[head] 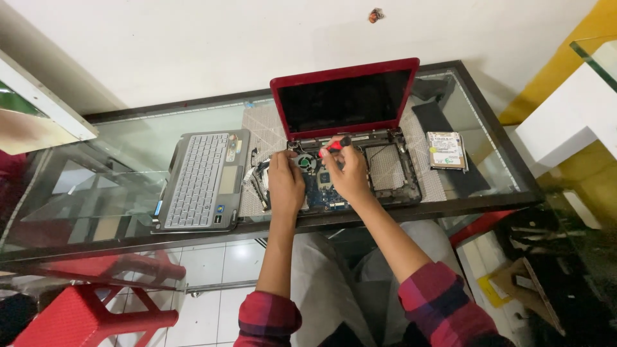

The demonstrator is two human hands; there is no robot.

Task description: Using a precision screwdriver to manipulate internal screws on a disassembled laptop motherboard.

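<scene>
— Bracing the opened red laptop (pixel 347 122), was that what the left hand (pixel 285 182) did?

— It seemed so. It lay flat on the bare base near the cooling fan (pixel 306 162), fingers together, gripping nothing, likely to keep the chassis from sliding on the glass surface (pixel 116 154).

— And the right hand (pixel 350 172)?

— Closed on a red-handled screwdriver (pixel 334 146), tip angled down toward the blue motherboard (pixel 324 186). The removed keyboard panel (pixel 202 180) sat just left of the laptop, and the hard drive (pixel 446 150) lay to the right, both apart from the work.

— What couldn't you see?

— The screwdriver's tip and whatever screw it met were hidden behind the fingers. Things under the glass were blurred by reflections.
</scene>
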